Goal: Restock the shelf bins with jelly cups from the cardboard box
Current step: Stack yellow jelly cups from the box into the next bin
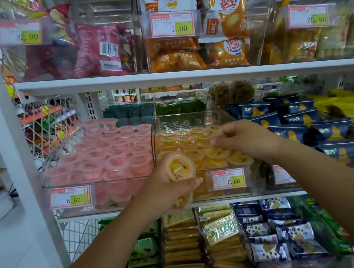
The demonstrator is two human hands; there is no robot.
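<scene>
Mid-restock: gripping orange jelly cup (178, 167) in left hand (167, 192); right hand (240, 137) over bin (252, 180), grip unreadable. Next, seat cup level.

Left forearm (109, 247) and right forearm (330, 173) bare right to the frame edge. Left grip (167, 190) and right grip (238, 136) bare too; left thumbnail (198, 180) short.

The orange jelly bin (218, 116) is made of clear, glossy plastic. Before it, a jelly cup (178, 166) is sealed with glossy film; above it, the shelf (121, 79) is coated smooth white.
</scene>
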